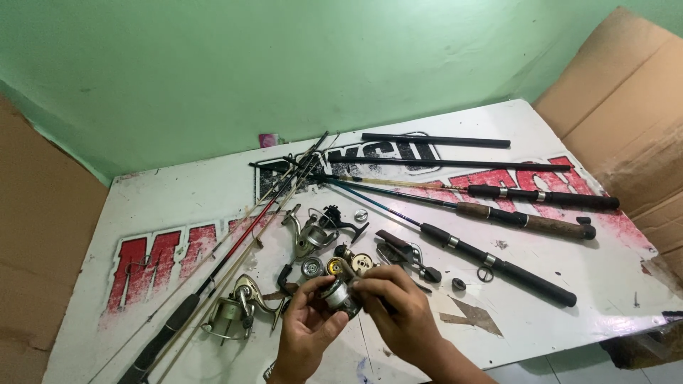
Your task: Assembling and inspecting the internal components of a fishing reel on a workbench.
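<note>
Both my hands meet low in the middle of the head view over a white painted board (178, 199). My left hand (307, 328) cups a small silver reel spool (336, 295) wound with pale line. My right hand (400, 307) pinches the same spool from the right with its fingertips. Just beyond the hands lie several small round reel parts (348, 264), gold and silver. A silver spinning reel body (313, 231) lies behind them, and a second gold-toned spinning reel (235, 307) lies to the left of my left hand.
Several fishing rods with dark and cork handles (526, 222) fan out to the right; thin rods (213, 274) run diagonally to the lower left. Cardboard sheets (626, 99) lean at both sides. A green wall (284, 64) stands behind. A small black ring (459, 284) lies to the right.
</note>
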